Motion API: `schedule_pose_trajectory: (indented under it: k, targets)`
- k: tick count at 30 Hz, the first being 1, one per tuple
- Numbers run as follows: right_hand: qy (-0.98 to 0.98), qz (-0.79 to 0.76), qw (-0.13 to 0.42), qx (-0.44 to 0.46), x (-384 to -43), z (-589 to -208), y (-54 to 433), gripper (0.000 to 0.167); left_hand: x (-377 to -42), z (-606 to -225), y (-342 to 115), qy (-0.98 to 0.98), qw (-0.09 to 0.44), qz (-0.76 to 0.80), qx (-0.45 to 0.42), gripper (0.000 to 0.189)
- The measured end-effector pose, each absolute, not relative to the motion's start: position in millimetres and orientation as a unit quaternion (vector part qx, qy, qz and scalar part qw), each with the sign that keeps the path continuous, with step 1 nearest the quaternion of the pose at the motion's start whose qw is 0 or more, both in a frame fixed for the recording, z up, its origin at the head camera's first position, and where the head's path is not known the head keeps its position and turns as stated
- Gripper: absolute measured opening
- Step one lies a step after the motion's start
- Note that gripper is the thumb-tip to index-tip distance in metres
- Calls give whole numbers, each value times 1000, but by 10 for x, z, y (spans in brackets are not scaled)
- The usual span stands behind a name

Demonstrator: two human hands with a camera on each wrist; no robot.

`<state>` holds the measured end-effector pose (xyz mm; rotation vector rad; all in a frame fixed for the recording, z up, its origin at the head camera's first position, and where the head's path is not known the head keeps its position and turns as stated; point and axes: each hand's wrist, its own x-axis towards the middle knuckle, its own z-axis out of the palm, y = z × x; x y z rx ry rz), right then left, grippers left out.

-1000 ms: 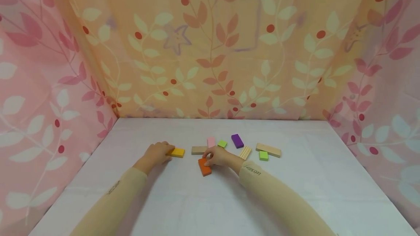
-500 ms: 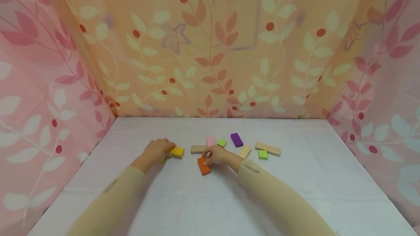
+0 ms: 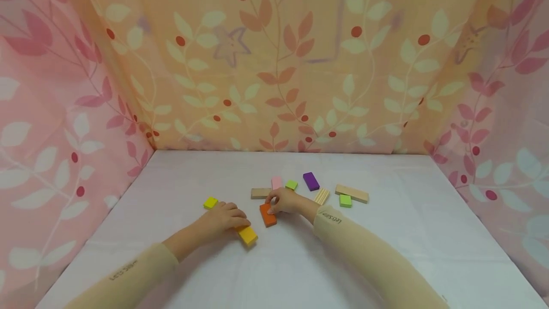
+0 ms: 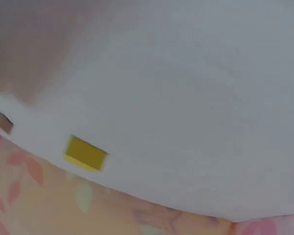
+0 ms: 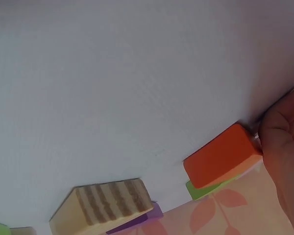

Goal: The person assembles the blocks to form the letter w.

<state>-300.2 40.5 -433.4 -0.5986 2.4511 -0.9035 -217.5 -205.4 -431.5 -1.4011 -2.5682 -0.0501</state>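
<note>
My left hand (image 3: 223,217) grips a deep-yellow block (image 3: 248,236) by its far end, in front of and left of the orange block. My right hand (image 3: 285,200) pinches the orange block (image 3: 268,215) at its far right end, thumb against its side. In the right wrist view that orange block (image 5: 223,156) stands out beside the thumb, with the other fingers partly out of frame. Behind my left hand lies a small lemon-yellow block (image 3: 210,202), seen also in the left wrist view as a yellow block (image 4: 85,154). There my left hand is only a blur.
Behind my right hand lie a plain wooden block (image 3: 260,193), a pink block (image 3: 276,182), a green block (image 3: 291,185) and a purple block (image 3: 310,181). To its right are a striped wooden block (image 3: 322,197), a long wooden block (image 3: 351,193) and another green block (image 3: 345,200).
My left hand has drawn the deep-yellow block toward me and to the right, turning it and uncovering the small lemon-yellow block. My right hand and the orange block have stayed in place.
</note>
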Motion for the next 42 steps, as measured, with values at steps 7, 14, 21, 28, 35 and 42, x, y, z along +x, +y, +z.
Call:
schedule_pose_trajectory:
  k: [7, 14, 21, 28, 35, 42]
  targets:
    - [891, -321, 227, -227, -3037, -4353, 412, 20, -2030, -4399, -1769, -836, 115, 12, -536, 28]
    - [886, -324, 233, -236, -3031, -4318, 424, 20, -1907, -4426, -1446, -810, 132, 55, -568, 29]
    - [888, -319, 228, -239, -3040, -4317, 431, 19, -1842, -4364, -1292, -835, 119, 106, -526, 32]
    - [887, -321, 234, -234, -3045, -4324, 415, 21, -1657, -4342, -1370, -859, 92, 114, -491, 31]
    - [888, -319, 238, -232, -3040, -4305, 412, 21, -1628, -4403, -1342, -868, 74, 98, -481, 36]
    - [886, -320, 239, -233, -3054, -4326, 407, 22, -1696, -4375, -1265, -879, 46, 79, -469, 39]
